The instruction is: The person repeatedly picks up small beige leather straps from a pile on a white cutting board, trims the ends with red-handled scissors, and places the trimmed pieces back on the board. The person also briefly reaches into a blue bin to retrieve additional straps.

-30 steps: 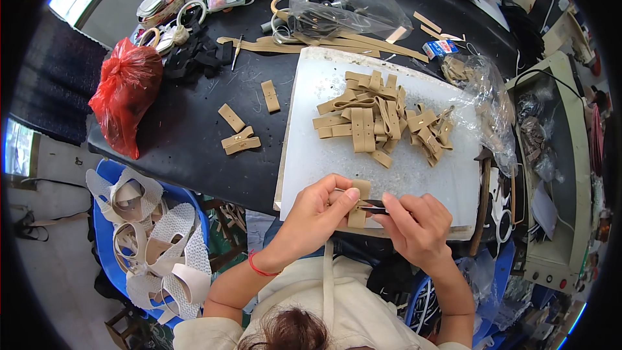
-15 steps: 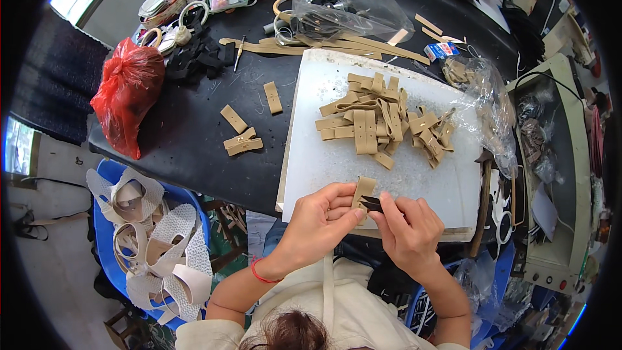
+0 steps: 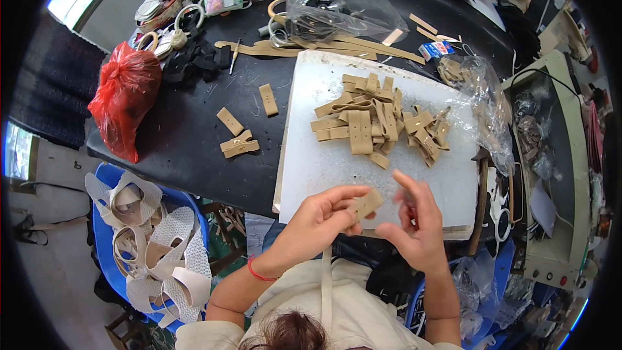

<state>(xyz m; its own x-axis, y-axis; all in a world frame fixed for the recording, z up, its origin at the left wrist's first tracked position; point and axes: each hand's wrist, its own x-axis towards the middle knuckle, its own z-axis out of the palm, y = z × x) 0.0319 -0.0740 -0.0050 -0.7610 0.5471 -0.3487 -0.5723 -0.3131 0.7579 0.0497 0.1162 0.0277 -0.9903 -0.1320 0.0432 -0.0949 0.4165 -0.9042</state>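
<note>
My left hand [image 3: 327, 216] is closed on a folded tan strap piece [image 3: 368, 204] with small holes, pinched by its fingers just in front of the white board [image 3: 311, 175]. Beside it my right hand [image 3: 418, 220] has thumb and forefinger spread apart. Its other fingers are curled and smeared by motion; a dark reddish patch shows among them, too blurred to name. Farther back on the board lies a heap of similar folded tan strap pieces [image 3: 361, 131], some with small metal fittings.
Several tan pieces [image 3: 238, 146] lie on the black table [image 3: 194, 168]. A red plastic bag [image 3: 126, 100] stands at left, above a blue basket [image 3: 107, 246] of pale straps. Long tan strips [image 3: 259, 48] and clear bags lie behind. A hammer [image 3: 481, 204] rests along the board's right edge.
My right hand has drawn away from the strap piece and spread its thumb and forefinger. The dark tool at its fingertips no longer shows there. My left hand has turned the strap piece.
</note>
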